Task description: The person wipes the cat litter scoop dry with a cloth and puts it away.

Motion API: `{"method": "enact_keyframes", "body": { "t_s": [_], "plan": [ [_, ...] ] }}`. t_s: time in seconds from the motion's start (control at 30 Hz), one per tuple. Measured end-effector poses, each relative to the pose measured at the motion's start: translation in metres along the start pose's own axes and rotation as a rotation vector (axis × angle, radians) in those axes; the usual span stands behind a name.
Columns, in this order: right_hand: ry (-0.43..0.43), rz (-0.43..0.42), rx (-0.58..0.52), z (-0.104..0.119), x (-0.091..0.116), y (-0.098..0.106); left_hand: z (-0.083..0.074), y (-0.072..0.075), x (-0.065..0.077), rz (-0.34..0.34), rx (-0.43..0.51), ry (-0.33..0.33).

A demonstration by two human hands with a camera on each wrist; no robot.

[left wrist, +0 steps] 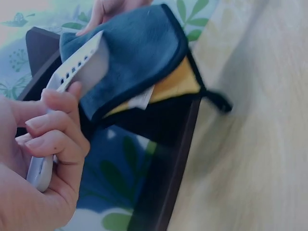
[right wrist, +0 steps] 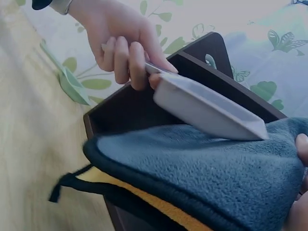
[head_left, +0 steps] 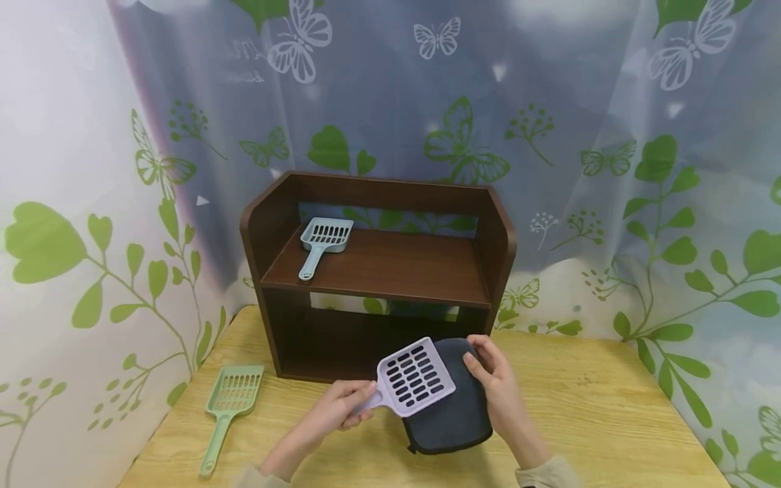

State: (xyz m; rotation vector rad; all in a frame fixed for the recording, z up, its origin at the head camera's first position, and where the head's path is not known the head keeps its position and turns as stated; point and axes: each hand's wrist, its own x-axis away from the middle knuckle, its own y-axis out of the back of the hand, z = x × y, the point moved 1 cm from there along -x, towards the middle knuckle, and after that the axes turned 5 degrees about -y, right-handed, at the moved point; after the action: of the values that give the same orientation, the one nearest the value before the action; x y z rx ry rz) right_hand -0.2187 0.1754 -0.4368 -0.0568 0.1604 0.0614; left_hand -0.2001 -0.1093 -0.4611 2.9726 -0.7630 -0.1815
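Observation:
My left hand [head_left: 343, 407] grips the handle of a lilac slotted litter scoop [head_left: 415, 377], its fingers curled round it in the left wrist view. In my right hand [head_left: 495, 379] is a folded dark grey-blue cloth [head_left: 454, 413], pinched at its upper right edge between thumb and fingers. The scoop's head overlaps the cloth, its far edge right at the plush surface in the right wrist view. Yellow lining and a black hanging loop [left wrist: 219, 100] show along the cloth's dark border. Both things are held up in front of the shelf.
A dark brown two-tier shelf [head_left: 390, 264] stands at the back of the wooden table [head_left: 586, 407]. On its upper tier, at the left, lies a pale blue scoop [head_left: 326, 234]. A green scoop [head_left: 230, 407] lies on the table at the left. Printed curtains hang behind.

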Motion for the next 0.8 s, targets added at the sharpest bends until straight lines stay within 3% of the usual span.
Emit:
{"method": "enact_keyframes", "body": {
  "t_s": [0.27, 0.4, 0.8],
  "plan": [
    [-0.05, -0.138, -0.152, -0.006, 0.003, -0.014, 0.005, -0.013, -0.007, -0.066, 0.284, 0.032],
    [-0.021, -0.209, -0.149, -0.008, 0.005, -0.027, 0.003, -0.024, -0.011, -0.101, 0.41, 0.066],
    [0.116, -0.183, -0.017, -0.028, 0.028, -0.061, -0.004, -0.038, -0.021, -0.201, 0.596, 0.088]
  ]
}}
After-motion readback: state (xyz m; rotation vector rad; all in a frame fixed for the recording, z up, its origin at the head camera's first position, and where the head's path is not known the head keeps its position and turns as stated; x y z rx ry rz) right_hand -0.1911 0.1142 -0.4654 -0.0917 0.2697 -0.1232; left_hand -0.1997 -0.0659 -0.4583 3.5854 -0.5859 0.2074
